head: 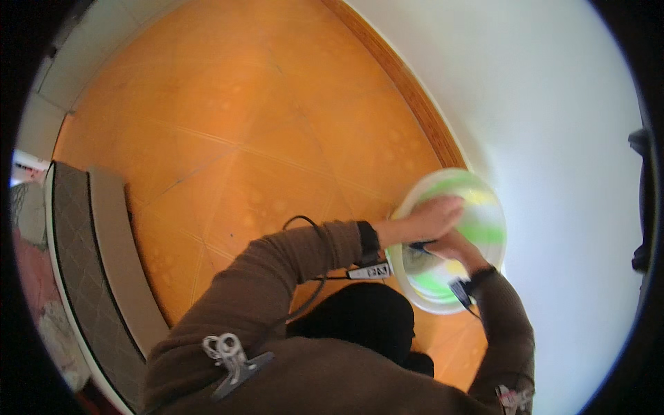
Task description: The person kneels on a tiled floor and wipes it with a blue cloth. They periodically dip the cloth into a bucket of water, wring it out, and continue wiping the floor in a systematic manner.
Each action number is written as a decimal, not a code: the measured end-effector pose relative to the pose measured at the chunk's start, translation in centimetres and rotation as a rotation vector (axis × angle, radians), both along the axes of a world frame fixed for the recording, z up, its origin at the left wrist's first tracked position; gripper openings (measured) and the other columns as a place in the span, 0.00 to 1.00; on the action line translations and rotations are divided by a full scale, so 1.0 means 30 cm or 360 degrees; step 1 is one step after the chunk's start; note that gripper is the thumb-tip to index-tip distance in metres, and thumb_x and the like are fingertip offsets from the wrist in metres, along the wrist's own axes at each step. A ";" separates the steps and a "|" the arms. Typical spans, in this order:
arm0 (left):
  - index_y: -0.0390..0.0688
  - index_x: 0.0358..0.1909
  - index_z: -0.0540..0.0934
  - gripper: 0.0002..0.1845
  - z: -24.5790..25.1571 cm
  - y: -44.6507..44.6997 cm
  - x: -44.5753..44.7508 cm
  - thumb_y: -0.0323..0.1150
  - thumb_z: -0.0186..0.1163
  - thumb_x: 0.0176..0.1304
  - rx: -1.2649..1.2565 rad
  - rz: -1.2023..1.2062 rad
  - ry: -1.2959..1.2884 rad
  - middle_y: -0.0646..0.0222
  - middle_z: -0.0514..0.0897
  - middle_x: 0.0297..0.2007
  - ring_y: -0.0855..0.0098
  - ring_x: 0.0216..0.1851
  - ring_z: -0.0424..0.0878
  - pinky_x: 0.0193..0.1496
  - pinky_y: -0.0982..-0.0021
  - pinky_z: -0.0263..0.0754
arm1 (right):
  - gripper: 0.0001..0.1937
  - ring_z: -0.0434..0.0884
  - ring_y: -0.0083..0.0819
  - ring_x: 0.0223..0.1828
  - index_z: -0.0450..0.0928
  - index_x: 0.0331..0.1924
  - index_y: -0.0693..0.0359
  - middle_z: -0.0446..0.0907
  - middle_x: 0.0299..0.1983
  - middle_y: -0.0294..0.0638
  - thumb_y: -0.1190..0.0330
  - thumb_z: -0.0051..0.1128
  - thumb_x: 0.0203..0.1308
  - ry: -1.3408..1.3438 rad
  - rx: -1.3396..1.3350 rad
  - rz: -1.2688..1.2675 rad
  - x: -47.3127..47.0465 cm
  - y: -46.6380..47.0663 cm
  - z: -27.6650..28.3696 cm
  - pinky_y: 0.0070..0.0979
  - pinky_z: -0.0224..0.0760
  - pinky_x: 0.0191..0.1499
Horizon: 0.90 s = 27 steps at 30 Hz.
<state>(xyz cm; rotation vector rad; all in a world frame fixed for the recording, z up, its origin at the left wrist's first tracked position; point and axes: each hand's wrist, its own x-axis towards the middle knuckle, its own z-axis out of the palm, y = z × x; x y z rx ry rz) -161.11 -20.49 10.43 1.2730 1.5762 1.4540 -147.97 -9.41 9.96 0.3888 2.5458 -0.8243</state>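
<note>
A round white plastic tub (pixel 500 228) with green and yellow patches stands close to the wall. My left hand (pixel 438 218) reaches over its opening from the left, blurred, with the fingers pointing right. Just below it, my right hand (pixel 456 246) comes in from the right, and the two hands overlap or touch. A small dark thing (pixel 421 245) shows beside the fingers; whether a hand holds it cannot be told. Something greyish lies lower inside the tub, too blurred to name. Both wrists wear dark bands with small cabled devices.
Orange tiled floor (pixel 249 129) spreads to the left of the tub. A white wall (pixel 560 155) with a wooden baseboard (pixel 410 88) runs along the right. At the left stands a bed or padded furniture edge (pixel 88 249). A black cable (pixel 324 259) hangs by my left arm.
</note>
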 end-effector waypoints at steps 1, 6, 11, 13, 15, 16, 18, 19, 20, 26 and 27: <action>0.38 0.63 0.77 0.21 -0.015 0.021 0.011 0.43 0.49 0.81 -0.0017 -0.0129 0.0009 0.52 0.84 0.58 0.58 0.61 0.81 0.66 0.60 0.73 | 0.21 0.84 0.53 0.56 0.84 0.54 0.63 0.86 0.53 0.56 0.66 0.66 0.57 -0.0029 -0.0201 -0.0172 -0.002 0.028 0.110 0.41 0.75 0.61; 0.40 0.71 0.71 0.28 -0.020 0.142 0.028 0.50 0.35 0.87 0.0417 -0.0606 -0.0932 0.67 0.79 0.59 0.75 0.59 0.76 0.67 0.69 0.70 | 0.16 0.83 0.25 0.34 0.81 0.50 0.70 0.85 0.35 0.40 0.77 0.65 0.56 0.0198 -0.0198 -0.1096 -0.005 0.045 0.630 0.24 0.80 0.38; 0.40 0.69 0.73 0.33 0.026 0.153 -0.011 0.54 0.29 0.86 -0.0009 -0.0779 -0.0987 0.65 0.82 0.54 0.72 0.54 0.78 0.66 0.69 0.71 | 0.16 0.81 0.23 0.28 0.80 0.48 0.65 0.83 0.32 0.38 0.68 0.61 0.57 0.0795 -0.0100 -0.1441 -0.018 -0.011 0.913 0.19 0.76 0.27; 0.42 0.69 0.73 0.35 0.047 0.142 -0.019 0.56 0.27 0.85 -0.0192 -0.0800 -0.0881 0.65 0.83 0.53 0.71 0.54 0.79 0.66 0.68 0.71 | 0.14 0.81 0.21 0.28 0.80 0.47 0.64 0.83 0.31 0.37 0.65 0.61 0.60 0.1032 -0.0133 -0.1451 -0.008 0.007 0.961 0.16 0.74 0.27; 0.44 0.69 0.74 0.36 0.067 0.131 -0.024 0.58 0.26 0.85 -0.0283 -0.0868 -0.0918 0.65 0.83 0.53 0.69 0.54 0.79 0.66 0.68 0.71 | 0.14 0.80 0.19 0.27 0.80 0.46 0.63 0.83 0.29 0.35 0.63 0.62 0.63 0.1178 -0.0199 -0.1472 0.009 0.040 0.989 0.14 0.71 0.27; 0.45 0.70 0.72 0.36 0.072 0.123 -0.024 0.59 0.26 0.84 -0.0359 -0.0946 -0.1046 0.65 0.82 0.55 0.69 0.55 0.79 0.66 0.67 0.71 | 0.13 0.79 0.17 0.26 0.80 0.46 0.62 0.83 0.29 0.33 0.62 0.62 0.65 0.1242 -0.0224 -0.1585 0.019 0.058 0.992 0.14 0.70 0.27; 0.47 0.73 0.70 0.36 0.079 0.105 -0.030 0.60 0.26 0.84 -0.0552 -0.1083 -0.1322 0.64 0.81 0.59 0.69 0.58 0.79 0.67 0.65 0.71 | 0.10 0.78 0.16 0.26 0.81 0.45 0.62 0.83 0.29 0.33 0.64 0.61 0.68 0.1418 -0.0411 -0.1571 0.028 0.095 0.995 0.14 0.70 0.28; 0.48 0.75 0.68 0.36 0.090 0.095 -0.036 0.62 0.27 0.83 -0.0505 -0.1086 -0.1345 0.65 0.79 0.62 0.69 0.60 0.78 0.68 0.64 0.71 | 0.09 0.77 0.16 0.26 0.81 0.45 0.61 0.83 0.30 0.32 0.64 0.60 0.69 0.1600 -0.0461 -0.1501 0.023 0.115 1.001 0.14 0.70 0.28; 0.49 0.76 0.66 0.37 0.078 0.082 -0.038 0.64 0.28 0.82 -0.0502 -0.1093 -0.1351 0.65 0.78 0.64 0.69 0.63 0.77 0.69 0.62 0.71 | 0.07 0.81 0.17 0.30 0.82 0.45 0.59 0.84 0.33 0.33 0.66 0.58 0.73 0.1738 -0.0618 -0.1592 0.018 0.137 0.979 0.14 0.73 0.31; 0.62 0.80 0.61 0.59 0.010 0.038 -0.021 0.90 0.32 0.55 -0.0585 -0.1101 -0.1780 0.66 0.74 0.69 0.60 0.69 0.73 0.65 0.39 0.71 | 0.09 0.86 0.22 0.37 0.81 0.50 0.59 0.86 0.39 0.35 0.66 0.62 0.72 0.1564 -0.0594 -0.1795 -0.029 0.275 0.735 0.19 0.82 0.38; 0.61 0.79 0.62 0.60 -0.003 0.043 -0.021 0.91 0.33 0.54 -0.0683 -0.1023 -0.1854 0.66 0.74 0.68 0.59 0.69 0.74 0.65 0.39 0.71 | 0.10 0.86 0.23 0.37 0.81 0.51 0.60 0.86 0.38 0.36 0.66 0.63 0.71 0.1500 -0.0473 -0.1820 -0.027 0.282 0.666 0.20 0.82 0.39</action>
